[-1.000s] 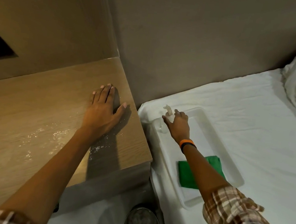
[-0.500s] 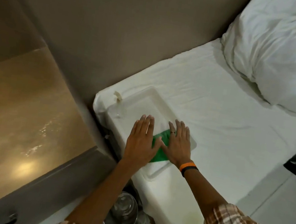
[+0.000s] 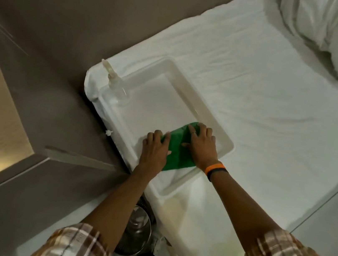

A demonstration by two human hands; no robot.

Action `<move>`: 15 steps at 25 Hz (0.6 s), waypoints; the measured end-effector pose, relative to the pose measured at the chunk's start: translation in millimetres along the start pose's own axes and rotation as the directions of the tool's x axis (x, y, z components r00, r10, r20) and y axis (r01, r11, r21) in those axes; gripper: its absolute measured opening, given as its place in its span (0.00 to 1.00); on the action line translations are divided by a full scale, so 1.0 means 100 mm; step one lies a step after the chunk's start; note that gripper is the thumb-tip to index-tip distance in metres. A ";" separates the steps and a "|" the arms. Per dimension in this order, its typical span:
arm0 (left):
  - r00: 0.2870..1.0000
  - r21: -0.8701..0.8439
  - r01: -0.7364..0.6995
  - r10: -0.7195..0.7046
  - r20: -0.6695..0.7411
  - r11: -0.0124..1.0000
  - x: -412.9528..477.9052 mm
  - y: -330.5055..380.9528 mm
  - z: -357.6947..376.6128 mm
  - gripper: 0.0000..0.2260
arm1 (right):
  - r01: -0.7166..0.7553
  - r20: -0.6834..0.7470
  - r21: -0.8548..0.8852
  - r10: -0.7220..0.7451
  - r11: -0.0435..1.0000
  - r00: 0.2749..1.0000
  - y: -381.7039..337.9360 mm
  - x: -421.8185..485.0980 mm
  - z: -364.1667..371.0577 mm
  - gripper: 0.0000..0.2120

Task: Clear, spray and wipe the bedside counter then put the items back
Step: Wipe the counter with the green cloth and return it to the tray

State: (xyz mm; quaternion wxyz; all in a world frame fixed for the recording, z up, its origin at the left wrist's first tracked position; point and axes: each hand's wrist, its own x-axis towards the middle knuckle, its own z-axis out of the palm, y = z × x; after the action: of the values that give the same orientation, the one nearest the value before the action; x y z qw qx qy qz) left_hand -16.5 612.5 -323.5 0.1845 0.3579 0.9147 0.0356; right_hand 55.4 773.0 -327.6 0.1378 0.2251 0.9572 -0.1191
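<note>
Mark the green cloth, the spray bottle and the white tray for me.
green cloth [image 3: 178,151], head view, bare middle between the hands
spray bottle [image 3: 118,89], head view, clear body
white tray [image 3: 183,81], head view, far rim

Tray [image 3: 213,121] middle lies open — only the spray bottle [image 3: 118,89] blocks its far-left corner.

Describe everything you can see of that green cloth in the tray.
The green cloth is thin, soft-looking fabric, plain with no visible pattern, creased and partly folded. It lies flat in the near end of the white tray on the bed. The left hand and right hand both press on it.
</note>
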 end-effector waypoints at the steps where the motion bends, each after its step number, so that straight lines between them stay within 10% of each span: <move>1: 1.000 -0.058 0.019 -0.020 -0.016 0.998 0.03 0.00 -0.02 0.26 | -0.008 -0.021 0.037 0.008 0.999 1.000 -0.03 0.03 0.00 0.29; 9: 0.977 -0.405 -0.031 -0.057 -0.205 0.914 -0.32 0.04 -1.13 0.16 | -0.011 -0.229 0.557 0.166 0.830 0.959 -0.39 -0.26 -0.88 0.13; 15: 0.869 -0.450 -0.121 -0.125 -0.479 0.885 -1.32 -0.36 -2.97 0.18 | 0.264 -0.383 0.843 0.179 0.469 0.906 -1.46 -0.91 -2.57 0.12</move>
State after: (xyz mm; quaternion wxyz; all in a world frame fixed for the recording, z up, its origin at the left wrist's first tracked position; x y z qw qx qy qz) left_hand -57.9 517.3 -13.6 0.0244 0.2805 0.8956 0.3445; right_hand 12.0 683.9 -34.5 -0.2105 0.2586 0.7682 -0.5465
